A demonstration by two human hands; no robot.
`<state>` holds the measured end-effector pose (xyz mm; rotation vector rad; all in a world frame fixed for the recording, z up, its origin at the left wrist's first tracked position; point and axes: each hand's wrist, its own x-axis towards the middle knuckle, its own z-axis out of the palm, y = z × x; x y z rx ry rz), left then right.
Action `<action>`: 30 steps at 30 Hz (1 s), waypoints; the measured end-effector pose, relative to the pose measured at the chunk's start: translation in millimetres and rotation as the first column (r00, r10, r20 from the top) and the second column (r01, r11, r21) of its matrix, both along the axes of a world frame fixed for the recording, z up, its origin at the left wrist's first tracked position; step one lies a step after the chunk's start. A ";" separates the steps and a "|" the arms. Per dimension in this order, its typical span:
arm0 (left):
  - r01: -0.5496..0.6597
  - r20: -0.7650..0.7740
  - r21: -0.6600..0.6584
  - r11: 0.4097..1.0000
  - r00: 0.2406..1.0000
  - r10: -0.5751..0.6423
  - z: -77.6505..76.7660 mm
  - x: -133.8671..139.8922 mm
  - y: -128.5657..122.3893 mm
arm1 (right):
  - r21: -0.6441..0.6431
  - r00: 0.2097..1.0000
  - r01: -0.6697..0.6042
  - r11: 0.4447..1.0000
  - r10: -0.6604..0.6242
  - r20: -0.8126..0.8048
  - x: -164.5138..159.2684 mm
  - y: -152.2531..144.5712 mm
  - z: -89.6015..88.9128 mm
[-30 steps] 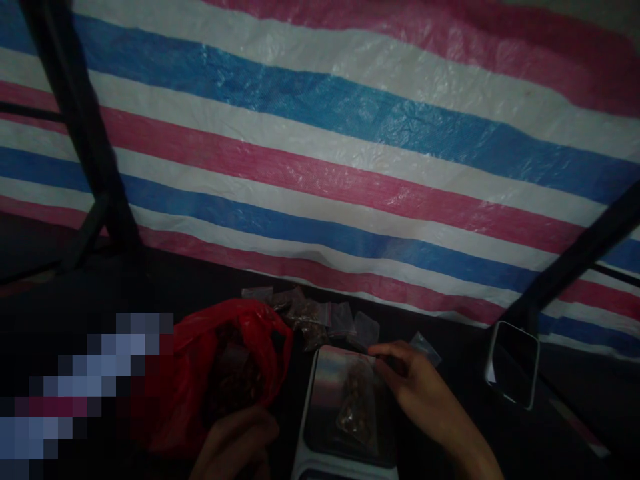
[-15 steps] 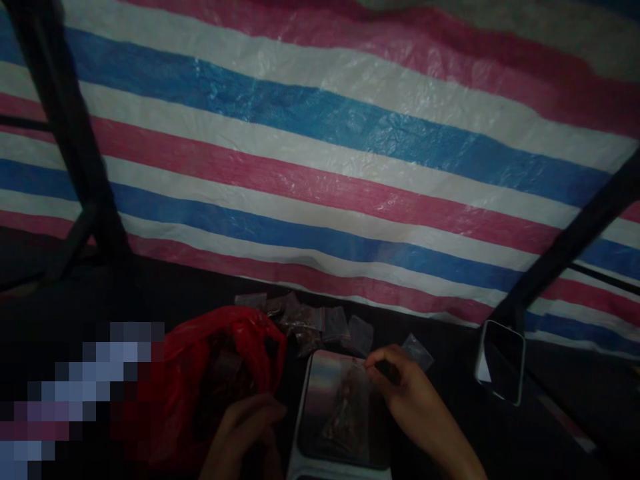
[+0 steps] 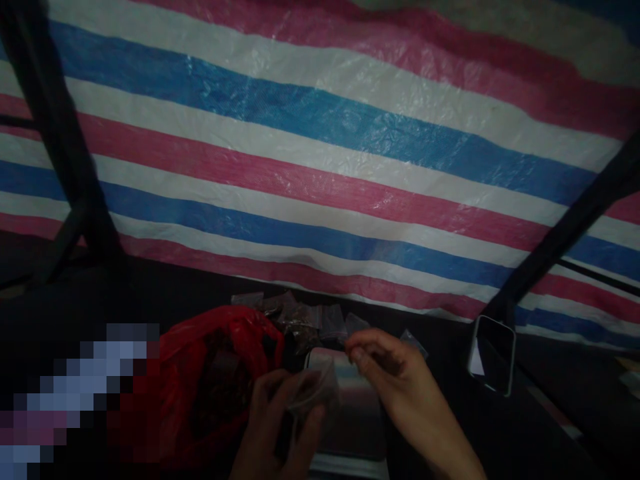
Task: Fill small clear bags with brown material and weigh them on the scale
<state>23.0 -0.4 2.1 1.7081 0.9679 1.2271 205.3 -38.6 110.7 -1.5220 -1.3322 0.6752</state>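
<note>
Looks dim; has a striped plastic sheet (image 3: 320,160) in red, white and blue across the back, creased and glinting, a dark slanting post (image 3: 64,137) at left, a second post (image 3: 555,240) at right, and a dark surface (image 3: 155,280) below

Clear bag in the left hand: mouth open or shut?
Looks open: the rim of the clear bag bows apart into a loop beside the fingers of the left hand. Too dark to tell its contents.

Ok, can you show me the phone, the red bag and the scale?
Phone (image 3: 493,355): head view, on its dark screen.
Red bag (image 3: 179,367): head view, on its outer wall.
Scale (image 3: 356,423): head view, on its shiny flat top.
</note>
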 end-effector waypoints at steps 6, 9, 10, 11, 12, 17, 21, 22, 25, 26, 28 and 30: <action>-0.132 -0.009 -0.048 0.990 0.991 0.132 9.2 -20.8 17.4 | -0.040 0.948 0.250 0.967 -0.236 0.213 26.0 15.3 -32.4; -0.161 -0.029 -0.012 0.987 0.987 0.161 3.8 -27.1 19.6 | -0.103 0.943 0.244 0.964 -0.212 0.256 29.8 17.0 -43.1; -0.166 -0.041 -0.001 0.986 0.985 0.166 1.6 -29.3 20.1 | -0.113 0.941 0.245 0.963 -0.208 0.265 30.2 17.0 -45.5; -0.173 -0.054 0.007 0.985 0.983 0.173 -0.5 -31.7 20.6 | -0.120 0.939 0.248 0.961 -0.207 0.276 30.4 16.9 -47.3; -0.176 -0.067 0.011 0.984 0.982 0.176 -2.1 -34.1 21.4 | -0.127 0.934 0.253 0.959 -0.208 0.289 30.6 16.7 -48.7; -0.203 -0.083 0.032 0.979 0.975 0.205 -2.2 -43.3 26.0 | -0.112 0.912 0.297 0.948 -0.247 0.327 30.3 17.3 -51.8; -0.203 -0.063 0.070 0.977 0.976 0.208 0.3 -42.4 25.4 | -0.093 0.891 0.340 0.936 -0.289 0.351 25.4 20.2 -53.7; -0.188 -0.056 0.056 0.981 0.980 0.191 0.6 -41.2 24.4 | -0.092 0.886 0.346 0.934 -0.293 0.359 24.1 21.0 -54.4; -0.132 -0.020 -0.076 0.988 0.991 0.131 2.2 -37.0 20.5 | -0.099 0.882 0.353 0.930 -0.295 0.368 21.3 22.5 -54.7; -0.122 0.001 -0.127 0.984 0.992 0.123 3.0 -35.6 19.3 | -0.101 0.882 0.353 0.930 -0.294 0.370 20.4 22.6 -53.2; -0.093 0.029 -0.204 0.975 0.994 0.101 4.5 -33.3 17.9 | -0.095 0.894 0.333 0.938 -0.282 0.349 16.7 21.9 -45.7; -0.076 0.027 -0.239 0.968 0.996 0.084 5.1 -31.6 18.4 | -0.064 0.931 0.270 0.961 -0.243 0.274 8.2 20.8 -32.5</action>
